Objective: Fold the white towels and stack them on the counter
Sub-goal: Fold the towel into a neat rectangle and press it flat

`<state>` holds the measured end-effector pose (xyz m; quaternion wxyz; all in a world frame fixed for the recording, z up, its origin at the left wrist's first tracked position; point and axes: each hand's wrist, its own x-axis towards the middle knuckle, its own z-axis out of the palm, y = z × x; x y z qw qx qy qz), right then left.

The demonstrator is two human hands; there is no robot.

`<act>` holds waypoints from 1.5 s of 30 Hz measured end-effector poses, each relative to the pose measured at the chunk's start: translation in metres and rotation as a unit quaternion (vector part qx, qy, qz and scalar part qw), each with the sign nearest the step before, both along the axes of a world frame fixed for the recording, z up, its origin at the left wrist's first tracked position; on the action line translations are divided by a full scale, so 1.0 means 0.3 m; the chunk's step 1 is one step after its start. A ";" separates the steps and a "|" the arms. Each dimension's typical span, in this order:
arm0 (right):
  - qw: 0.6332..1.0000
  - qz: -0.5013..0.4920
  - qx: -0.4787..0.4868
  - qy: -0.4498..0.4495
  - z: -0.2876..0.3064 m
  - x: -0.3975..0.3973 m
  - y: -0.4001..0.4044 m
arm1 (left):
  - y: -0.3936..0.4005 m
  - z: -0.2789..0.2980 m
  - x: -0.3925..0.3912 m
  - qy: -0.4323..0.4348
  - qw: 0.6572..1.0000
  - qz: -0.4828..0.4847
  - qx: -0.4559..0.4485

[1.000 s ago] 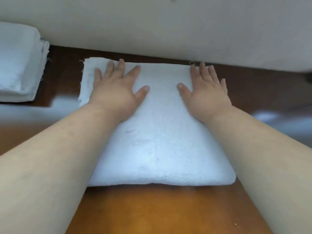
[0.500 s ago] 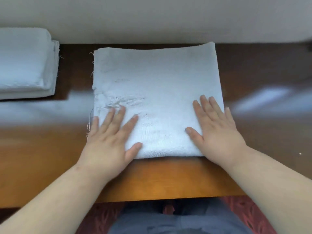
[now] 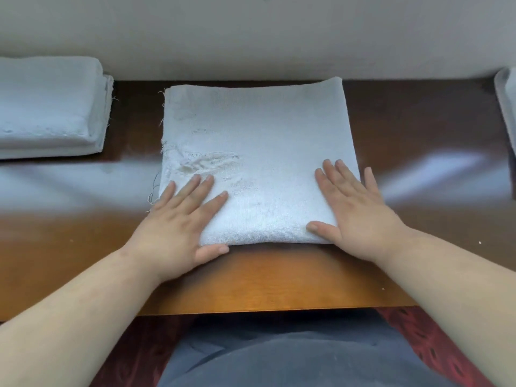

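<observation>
I'm sitting at the wooden counter (image 3: 265, 280) with a folded white towel (image 3: 257, 152) lying flat in front of me, its far edge right up near the wall (image 3: 251, 32) and its near fold running along between my thumbs. My left hand (image 3: 178, 227) is pressing down flat on the near left corner, fingers straight and spread a bit, thumb lying on the wood just off the towel's edge. My right hand (image 3: 360, 216) is doing the same on the near right corner, fingers straight, thumb resting on the fold, so neither grip is closing around anything, both are just lying open on the cloth. The towel is looking pretty worn, with a frayed, rough patch (image 3: 206, 163) just past my left fingertips and loose threads hanging off the left edge. Over on the far left a stack of folded towels (image 3: 50, 107) is sitting on the counter, well apart from this one. Something pale (image 3: 506, 107) is peeking in at the right edge, can't tell what it is. My grey clothing (image 3: 279, 356) is showing below the counter edge.
</observation>
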<state>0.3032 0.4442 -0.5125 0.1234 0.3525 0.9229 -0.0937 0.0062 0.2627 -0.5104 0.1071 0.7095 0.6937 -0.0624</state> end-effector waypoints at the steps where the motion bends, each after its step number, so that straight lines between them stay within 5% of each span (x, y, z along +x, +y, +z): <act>1: 1.000 -0.002 -0.003 0.003 -0.002 0.024 -0.003 | -0.029 -0.006 -0.014 0.003 1.000 -0.003 0.005; 4: 0.999 0.030 0.018 0.034 -0.008 0.108 -0.037 | -0.095 -0.023 -0.040 -0.030 0.997 0.017 0.070; 8: 0.975 0.068 0.094 0.190 -0.038 0.210 -0.059 | -0.137 -0.040 -0.048 -0.044 0.973 0.044 0.221; 15: 0.969 0.092 0.108 0.200 -0.026 0.248 -0.025 | -0.170 0.004 -0.009 -0.027 0.978 0.072 0.194; 20: 0.950 0.042 -0.036 0.306 0.042 0.319 -0.070 | -0.230 0.093 0.011 -0.144 0.969 0.075 0.186; 22: 0.906 -0.053 -0.129 0.399 0.093 0.307 -0.073 | -0.225 0.148 0.006 -0.223 0.944 0.155 0.190; 26: 0.838 -0.194 -0.095 0.501 0.173 0.204 0.011 | -0.096 0.183 -0.048 -0.390 0.802 0.390 0.228; 30: 0.810 -0.237 -0.058 0.533 0.195 0.022 0.161 | 0.159 0.198 -0.080 -0.613 0.547 0.531 0.208; 32: 0.791 -0.293 -0.090 0.530 0.174 -0.061 0.246 | 0.240 0.191 -0.097 -0.672 0.485 0.522 0.202; 34: 0.777 -0.355 -0.137 0.501 0.130 -0.116 0.341 | 0.268 0.171 -0.110 -0.688 0.504 0.481 0.204; 40: 0.789 -0.405 -0.173 0.429 0.019 -0.172 0.486 | 0.260 0.070 -0.138 -0.585 0.638 0.489 0.110; 45: 0.778 -0.431 -0.211 0.404 0.048 -0.183 0.477 | 0.308 0.040 -0.118 -0.367 0.742 0.531 0.179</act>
